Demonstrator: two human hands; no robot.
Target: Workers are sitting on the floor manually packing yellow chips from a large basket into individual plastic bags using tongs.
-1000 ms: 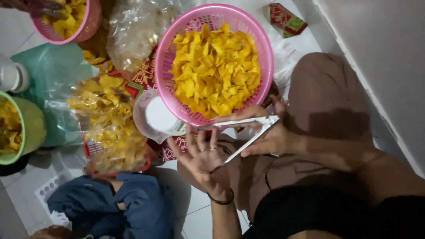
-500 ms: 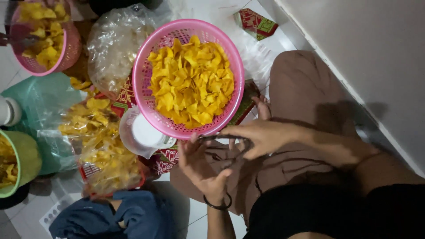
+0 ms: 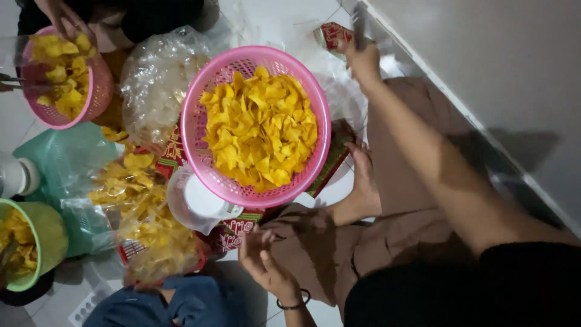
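the person sits on the tiled floor with a big pink basket [image 3: 256, 124] of yellow chips [image 3: 260, 130] in front of their knees. their right hand [image 3: 362, 56] is stretched far out past the basket's rim, up by the wall's base, fingers closed around a slim dark thing that's too blurred to name. just beside that hand lies a small red and green packet [image 3: 334, 34] on crinkled clear plastic. the left hand [image 3: 264, 264] hangs low by the knee, palm up, fingers loosely spread and holding nothing, near a white bowl [image 3: 200, 203] tucked under the basket's near edge.

not much free floor here. left of the basket a clear bag of chips [image 3: 142, 209] sprawls on the floor, and another puffed clear bag [image 3: 157, 85] sits behind it. a smaller pink basket [image 3: 66, 75] at the far left has someone else's hand [image 3: 60, 15] over it. a green bowl [image 3: 39, 242] sits at the left edge. the only open strip runs along the wall on the right.
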